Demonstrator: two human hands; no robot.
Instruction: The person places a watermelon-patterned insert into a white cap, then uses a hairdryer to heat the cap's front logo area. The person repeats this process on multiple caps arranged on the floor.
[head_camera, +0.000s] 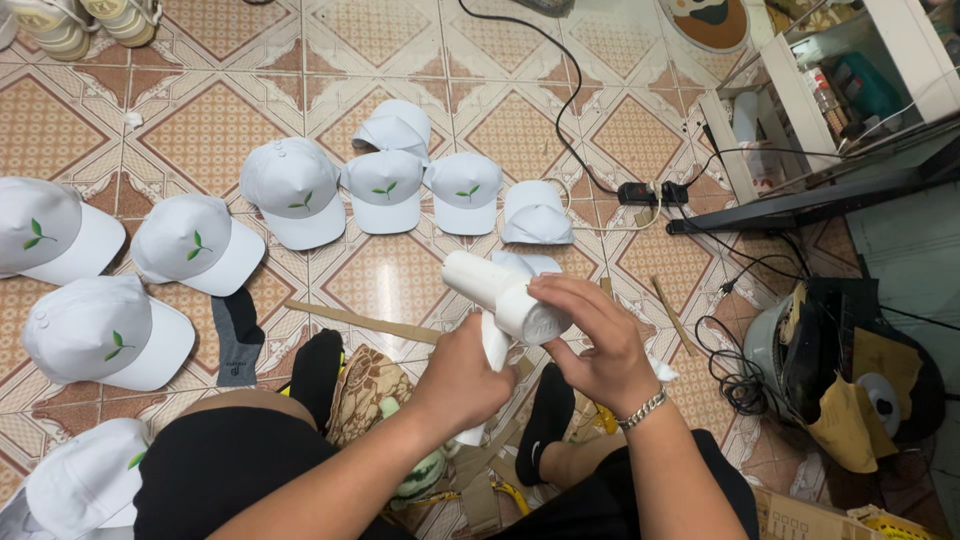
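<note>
White paper roll (497, 290) held by both hands.

A white paper roll (495, 290), a smooth tube tilted down to the right, sits at the frame's centre, held above the tiled floor with crumpled white paper (495, 345) beneath it.

caps (386, 190) ahead (crowded), bare tiles (390, 275) btwn
</note>
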